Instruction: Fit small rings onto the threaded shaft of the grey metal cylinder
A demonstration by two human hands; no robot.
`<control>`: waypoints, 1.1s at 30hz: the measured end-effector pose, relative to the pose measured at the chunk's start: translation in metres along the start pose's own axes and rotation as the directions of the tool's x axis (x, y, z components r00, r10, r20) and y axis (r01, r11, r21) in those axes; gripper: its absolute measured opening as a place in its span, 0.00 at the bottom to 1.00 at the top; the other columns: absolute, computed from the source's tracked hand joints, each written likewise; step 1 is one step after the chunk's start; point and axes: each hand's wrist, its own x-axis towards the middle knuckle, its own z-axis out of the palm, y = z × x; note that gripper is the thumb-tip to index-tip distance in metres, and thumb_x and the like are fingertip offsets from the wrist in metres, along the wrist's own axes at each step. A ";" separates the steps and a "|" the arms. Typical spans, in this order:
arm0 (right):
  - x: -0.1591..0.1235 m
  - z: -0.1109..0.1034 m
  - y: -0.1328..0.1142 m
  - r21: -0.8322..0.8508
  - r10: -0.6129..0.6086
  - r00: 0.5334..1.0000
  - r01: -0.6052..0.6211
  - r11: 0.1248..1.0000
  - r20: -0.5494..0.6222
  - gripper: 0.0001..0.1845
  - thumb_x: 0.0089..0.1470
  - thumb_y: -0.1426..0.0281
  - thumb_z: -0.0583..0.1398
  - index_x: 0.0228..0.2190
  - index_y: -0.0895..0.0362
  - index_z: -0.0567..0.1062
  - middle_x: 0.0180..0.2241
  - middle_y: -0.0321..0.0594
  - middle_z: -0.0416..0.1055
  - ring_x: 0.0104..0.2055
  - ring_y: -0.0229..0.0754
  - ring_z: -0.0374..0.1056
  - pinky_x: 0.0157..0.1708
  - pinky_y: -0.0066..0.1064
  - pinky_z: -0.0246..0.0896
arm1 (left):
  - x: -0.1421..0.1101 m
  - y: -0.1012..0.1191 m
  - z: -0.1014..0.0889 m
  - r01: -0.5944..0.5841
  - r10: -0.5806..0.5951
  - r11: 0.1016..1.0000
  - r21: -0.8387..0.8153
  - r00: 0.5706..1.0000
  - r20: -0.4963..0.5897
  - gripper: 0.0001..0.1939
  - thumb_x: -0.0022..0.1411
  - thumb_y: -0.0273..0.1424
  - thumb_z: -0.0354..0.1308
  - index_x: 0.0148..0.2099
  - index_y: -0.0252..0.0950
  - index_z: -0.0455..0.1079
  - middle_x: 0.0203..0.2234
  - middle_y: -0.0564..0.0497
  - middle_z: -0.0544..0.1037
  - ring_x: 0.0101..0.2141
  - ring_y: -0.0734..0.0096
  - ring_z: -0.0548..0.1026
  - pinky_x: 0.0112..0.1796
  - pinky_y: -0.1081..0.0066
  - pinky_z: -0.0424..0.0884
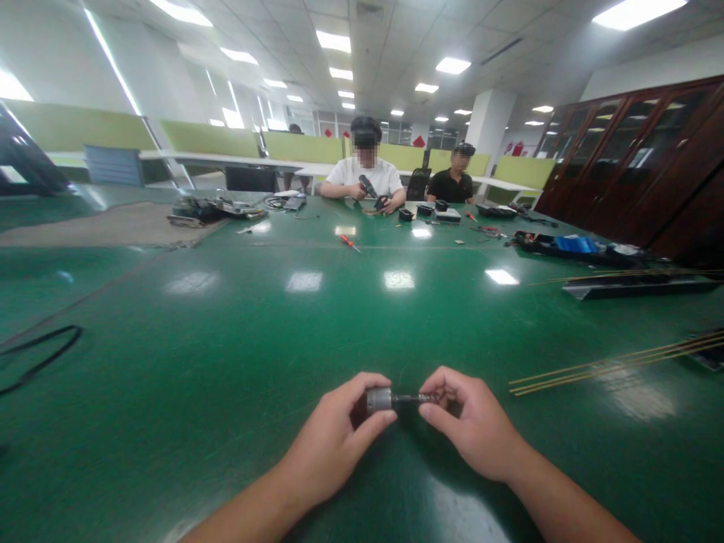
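A short grey metal cylinder (379,400) with a thin dark shaft (405,400) lies sideways between my hands, low over the green tabletop. My left hand (345,422) is closed round the cylinder, thumb below and fingers above. The far end of the shaft is pinched between the thumb and fingertips of my right hand (469,422). My fingers partly hide that end, and I cannot make out its exact shape.
Thin yellowish rods (611,363) lie to the right, near a black channel (639,285). A red-handled screwdriver (349,242) is farther off. Across the green table (254,317), a person in white (390,177) holds a power drill (367,186). A black cord (50,358) curls at left.
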 end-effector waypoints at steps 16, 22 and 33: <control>0.001 -0.001 0.003 -0.003 -0.012 1.000 0.012 1.000 -0.008 0.02 0.54 0.72 0.62 0.32 0.57 0.75 0.26 0.34 0.71 0.28 0.38 0.66 0.31 0.29 0.61 | 0.001 0.003 -0.001 0.015 -0.015 1.000 0.000 1.000 -0.008 0.11 0.65 0.34 0.59 0.50 0.42 0.71 0.37 0.55 0.77 0.37 0.67 0.74 0.40 0.70 0.67; 0.001 -0.003 0.002 0.000 -0.016 1.000 0.016 1.000 -0.018 0.01 0.54 0.72 0.62 0.32 0.57 0.75 0.26 0.34 0.71 0.29 0.38 0.66 0.31 0.29 0.60 | 0.000 0.000 -0.001 0.013 -0.013 1.000 -0.007 1.000 -0.012 0.11 0.65 0.34 0.60 0.50 0.42 0.70 0.37 0.55 0.77 0.36 0.67 0.74 0.39 0.70 0.67; 0.001 -0.003 0.001 -0.007 -0.008 1.000 0.008 1.000 -0.020 0.01 0.54 0.72 0.62 0.32 0.57 0.75 0.25 0.33 0.71 0.28 0.38 0.66 0.30 0.28 0.60 | 0.000 0.001 -0.001 0.008 -0.008 1.000 -0.006 1.000 -0.015 0.11 0.64 0.34 0.60 0.49 0.41 0.71 0.36 0.54 0.78 0.36 0.66 0.74 0.39 0.71 0.67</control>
